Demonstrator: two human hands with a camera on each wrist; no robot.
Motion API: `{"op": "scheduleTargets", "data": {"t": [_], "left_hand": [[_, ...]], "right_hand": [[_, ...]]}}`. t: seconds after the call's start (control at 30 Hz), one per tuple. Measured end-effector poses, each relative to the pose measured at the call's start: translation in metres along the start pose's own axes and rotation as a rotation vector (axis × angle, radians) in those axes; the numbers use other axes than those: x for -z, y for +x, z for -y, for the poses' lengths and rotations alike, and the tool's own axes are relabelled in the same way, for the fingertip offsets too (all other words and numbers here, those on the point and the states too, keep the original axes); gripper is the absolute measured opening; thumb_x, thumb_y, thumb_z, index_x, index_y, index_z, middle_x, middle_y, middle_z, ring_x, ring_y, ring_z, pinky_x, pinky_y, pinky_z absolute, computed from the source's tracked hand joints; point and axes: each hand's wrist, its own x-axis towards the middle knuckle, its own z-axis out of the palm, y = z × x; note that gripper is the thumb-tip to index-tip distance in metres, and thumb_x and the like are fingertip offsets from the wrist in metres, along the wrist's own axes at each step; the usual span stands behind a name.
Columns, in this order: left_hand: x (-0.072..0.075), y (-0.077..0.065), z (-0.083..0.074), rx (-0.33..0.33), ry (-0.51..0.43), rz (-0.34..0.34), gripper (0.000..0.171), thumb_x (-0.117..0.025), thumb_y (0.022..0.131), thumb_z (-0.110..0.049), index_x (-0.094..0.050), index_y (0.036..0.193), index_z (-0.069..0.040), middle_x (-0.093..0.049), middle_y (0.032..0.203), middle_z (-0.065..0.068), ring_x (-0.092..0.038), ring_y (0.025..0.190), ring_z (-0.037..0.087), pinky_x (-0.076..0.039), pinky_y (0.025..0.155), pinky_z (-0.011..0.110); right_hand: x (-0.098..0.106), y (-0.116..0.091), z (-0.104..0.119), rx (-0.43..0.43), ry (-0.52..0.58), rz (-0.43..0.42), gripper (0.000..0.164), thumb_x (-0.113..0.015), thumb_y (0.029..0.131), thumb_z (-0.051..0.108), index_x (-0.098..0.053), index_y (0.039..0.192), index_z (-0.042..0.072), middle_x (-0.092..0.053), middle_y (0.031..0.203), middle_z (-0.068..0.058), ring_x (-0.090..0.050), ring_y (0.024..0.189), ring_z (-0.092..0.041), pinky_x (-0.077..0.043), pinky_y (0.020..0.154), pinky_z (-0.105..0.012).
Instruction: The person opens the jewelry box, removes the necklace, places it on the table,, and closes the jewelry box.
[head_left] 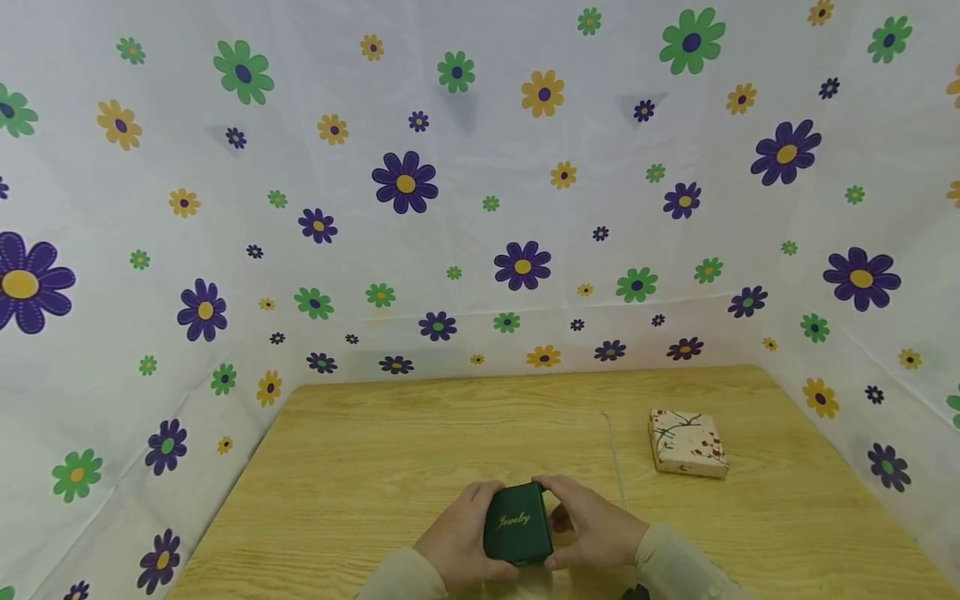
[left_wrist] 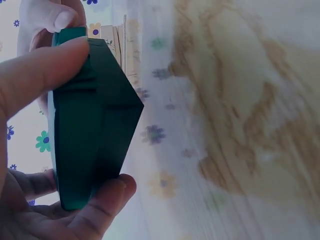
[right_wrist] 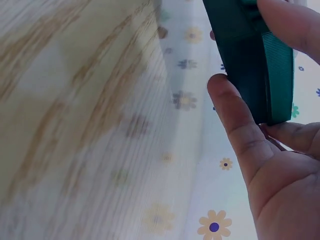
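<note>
A dark green jewelry box (head_left: 519,540) with gold "Jewelry" lettering on top is held between both hands, low in the middle of the head view. My left hand (head_left: 463,533) grips its left side, thumb at the near edge. From the other side, the right hand (head_left: 596,527) holds it by thumb and fingertips. In the left wrist view the green box (left_wrist: 75,145) appears edge-on, fingers on opposite edges. The right wrist view shows part of the box (right_wrist: 245,65), with a finger extended along its underside.
A thin silver chain (head_left: 616,458) lies stretched on the wooden table (head_left: 360,450), beyond the right hand. To its right sits a cream square box (head_left: 686,442) with a floral print. Something dark (head_left: 636,592) shows at the bottom edge. Flowered white sheeting (head_left: 465,233) surrounds the table.
</note>
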Motion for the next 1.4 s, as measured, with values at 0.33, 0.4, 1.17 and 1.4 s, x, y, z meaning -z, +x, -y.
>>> {"op": "scheduleTargets", "data": {"t": [0.33, 0.4, 1.17, 1.4], "left_hand": [[0.000, 0.005, 0.002, 0.023, -0.087, -0.021, 0.103, -0.090, 0.062, -0.043, -0.036, 0.142, -0.007, -0.044, 0.126, 0.002, -0.051, 0.108, 0.017, -0.047, 0.093, 0.040], [0.001, 0.007, 0.002, 0.030, -0.088, -0.015, 0.104, -0.090, 0.062, -0.044, -0.036, 0.143, -0.008, -0.043, 0.125, 0.002, -0.051, 0.107, 0.017, -0.047, 0.092, 0.039], [0.016, 0.046, 0.005, 0.087, -0.156, -0.147, 0.101, -0.083, 0.073, -0.039, -0.027, 0.150, -0.004, -0.044, 0.140, 0.012, -0.056, 0.101, 0.017, -0.049, 0.084, 0.035], [0.023, 0.065, 0.001, 0.083, -0.223, -0.121, 0.098, -0.086, 0.072, -0.023, -0.030, 0.150, -0.007, -0.046, 0.141, 0.010, -0.061, 0.096, 0.015, -0.051, 0.084, 0.030]], "right_hand": [[-0.006, 0.004, 0.000, -0.011, -0.046, -0.040, 0.103, -0.084, 0.075, 0.026, -0.018, 0.154, 0.015, -0.037, 0.142, -0.008, -0.059, 0.101, -0.011, -0.050, 0.087, -0.028], [-0.007, 0.005, 0.001, -0.010, -0.046, -0.045, 0.103, -0.084, 0.076, 0.025, -0.017, 0.154, 0.018, -0.037, 0.141, -0.008, -0.058, 0.101, -0.011, -0.050, 0.087, -0.028], [0.035, 0.036, -0.014, -0.053, 0.005, -0.168, 0.101, -0.084, 0.075, 0.023, -0.021, 0.153, 0.011, -0.049, 0.134, -0.016, -0.063, 0.092, -0.016, -0.051, 0.080, -0.034], [0.054, 0.036, -0.015, -0.092, 0.007, -0.187, 0.100, -0.084, 0.075, 0.017, -0.022, 0.153, 0.013, -0.044, 0.140, -0.016, -0.063, 0.093, -0.019, -0.052, 0.078, -0.038]]}}
